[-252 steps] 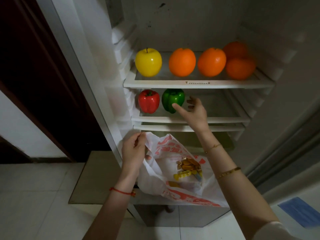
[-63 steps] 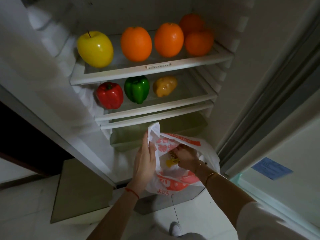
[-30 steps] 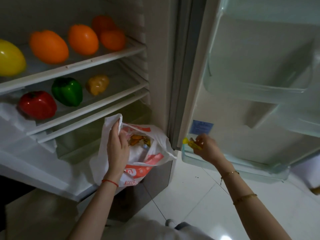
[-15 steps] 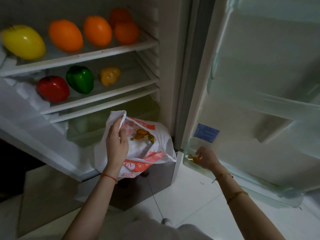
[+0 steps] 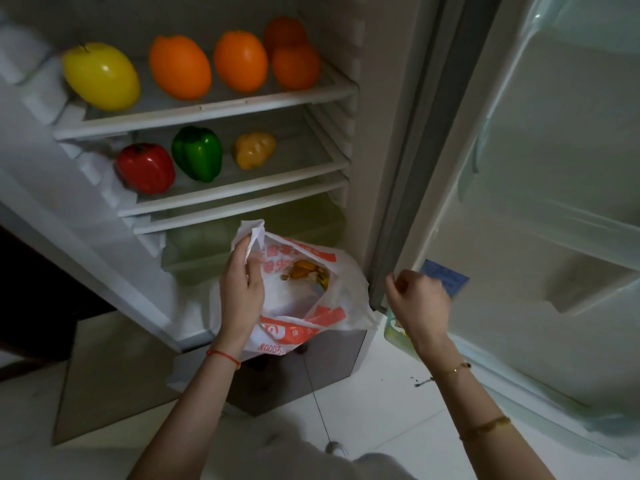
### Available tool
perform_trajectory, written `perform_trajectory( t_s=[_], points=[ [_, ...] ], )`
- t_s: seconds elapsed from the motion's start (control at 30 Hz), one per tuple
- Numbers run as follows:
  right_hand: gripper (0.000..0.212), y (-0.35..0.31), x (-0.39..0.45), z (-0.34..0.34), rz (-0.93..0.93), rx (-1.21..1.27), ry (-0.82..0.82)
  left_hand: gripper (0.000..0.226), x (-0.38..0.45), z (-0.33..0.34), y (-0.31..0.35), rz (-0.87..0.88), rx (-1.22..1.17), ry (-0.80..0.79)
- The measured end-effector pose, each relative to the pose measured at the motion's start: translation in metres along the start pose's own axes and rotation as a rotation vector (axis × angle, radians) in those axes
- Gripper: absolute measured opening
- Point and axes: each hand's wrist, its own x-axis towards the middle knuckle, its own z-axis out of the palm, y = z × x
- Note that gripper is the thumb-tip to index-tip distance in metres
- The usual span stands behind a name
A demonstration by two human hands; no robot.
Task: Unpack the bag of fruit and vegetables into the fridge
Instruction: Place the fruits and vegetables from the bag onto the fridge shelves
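A white plastic bag with red print [image 5: 294, 317] hangs in front of the open fridge, and my left hand [image 5: 240, 289] grips its rim, holding it open. Small yellow and orange items [image 5: 304, 271] lie inside it. My right hand [image 5: 417, 303] hovers just above the bottom door bin [image 5: 393, 332], fingers curled with nothing visible in them. The top shelf [image 5: 207, 110] carries a yellow apple [image 5: 100, 76] and several oranges [image 5: 240, 60]. On the shelf below sit a red pepper [image 5: 145, 168], a green pepper [image 5: 197, 154] and a small yellow vegetable [image 5: 254, 148].
The fridge door [image 5: 540, 188] stands open on the right, with moulded shelves. A pale green crisper drawer [image 5: 207, 244] lies behind the bag. White floor tiles [image 5: 374, 403] spread below, and a dark doorway is at the left.
My right hand took a small yellow item from the bag to the bottom door bin, left it there, and has now lifted away. The left hand kept holding the bag.
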Motion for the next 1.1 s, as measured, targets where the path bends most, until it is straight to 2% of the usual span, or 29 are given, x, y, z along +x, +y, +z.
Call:
perform_trajectory(
  t_s=[0.1,0.23,0.33,0.43,0.5,0.57,0.63,0.67,0.73,0.77,0.8,0.93,1.0,1.07,1.1],
  points=[
    [0.043,-0.026,-0.007,0.011,-0.146,0.098,-0.058,0.041,0.004,-0.006,-0.004,-0.021,-0.022,-0.011],
    [0.037,-0.053,0.001,0.058,-0.343,0.160,-0.299,0.040,0.009,-0.012,-0.006,-0.025,-0.017,-0.034],
    [0.021,-0.074,0.011,0.092,-0.392,0.141,-0.472,0.040,0.013,-0.017,-0.007,-0.011,-0.028,-0.061],
    [0.026,-0.087,0.027,0.125,-0.365,0.011,-0.625,0.039,0.016,-0.024,-0.007,-0.003,-0.051,-0.095],
    [0.030,-0.088,0.040,0.148,-0.340,-0.126,-0.640,0.036,0.020,-0.027,-0.008,-0.003,-0.063,-0.117],
    [0.033,-0.081,0.054,0.173,-0.257,-0.086,-0.724,0.035,0.024,-0.030,-0.010,-0.009,-0.076,-0.132],
    [0.038,-0.068,0.064,0.194,-0.203,0.069,-0.816,0.036,0.027,-0.031,-0.011,-0.026,-0.075,-0.138],
    [0.036,-0.068,0.066,0.198,-0.132,0.179,-0.800,0.036,0.030,-0.031,-0.012,-0.041,-0.073,-0.142],
    [0.040,-0.072,0.069,0.211,0.104,0.382,-0.643,0.036,0.034,-0.032,-0.016,-0.071,-0.066,-0.160],
    [0.035,-0.078,0.071,0.217,0.153,0.392,-0.602,0.036,0.036,-0.033,-0.019,-0.082,-0.059,-0.168],
    [0.030,-0.082,0.074,0.222,0.153,0.339,-0.594,0.037,0.038,-0.033,-0.021,-0.090,-0.059,-0.173],
    [0.037,-0.081,0.081,0.239,-0.180,-0.136,-0.573,0.037,0.045,-0.035,-0.027,-0.084,-0.063,-0.179],
    [0.037,-0.080,0.086,0.247,-0.379,-0.297,-0.596,0.036,0.049,-0.036,-0.028,-0.079,-0.042,-0.176],
    [0.023,-0.088,0.079,0.243,-0.274,-0.078,-0.530,0.037,0.051,-0.036,-0.029,-0.089,-0.030,-0.173],
    [0.012,-0.093,0.075,0.241,-0.082,0.116,-0.490,0.037,0.052,-0.036,-0.031,-0.093,-0.031,-0.176]
  ],
)
